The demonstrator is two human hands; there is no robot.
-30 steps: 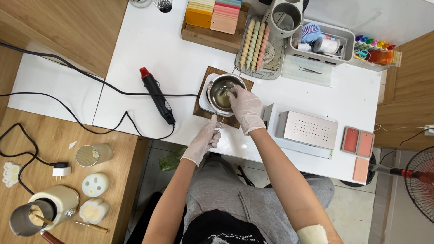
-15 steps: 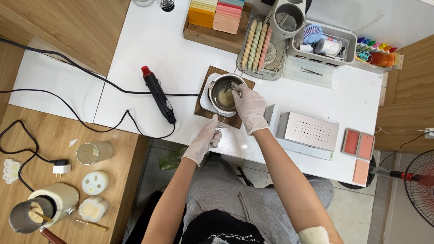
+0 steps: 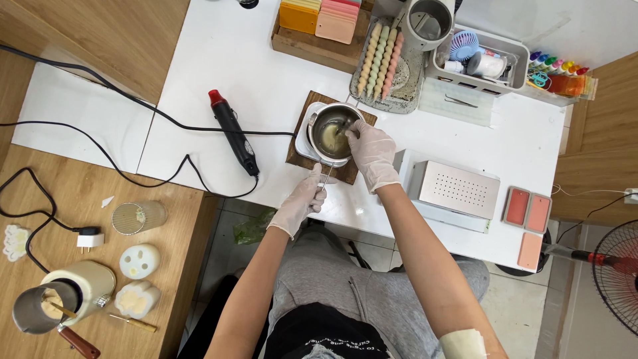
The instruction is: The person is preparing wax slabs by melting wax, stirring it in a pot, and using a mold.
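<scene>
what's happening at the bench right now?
A person in white gloves sits at a white table. The right hand is over a small metal pot holding pale yellowish liquid, apparently stirring with a thin tool. The left hand grips the pot's handle at the near edge. The pot sits on a white base on a wooden board. A black heat gun lies to the left, unused, and a tray of pastel twisted candles sits behind.

Small steel pot [image 3: 332, 133] on white hotplate [image 3: 302, 143], wooden board [image 3: 299, 126] beneath, white tabletop [image 3: 266, 73]. Gloved left hand [image 3: 302, 199] gripping pot handle at near edge. Gloved right hand [image 3: 372, 151] over rim, stirring pale liquid. Black heat gun [image 3: 234, 133] just left.
</scene>
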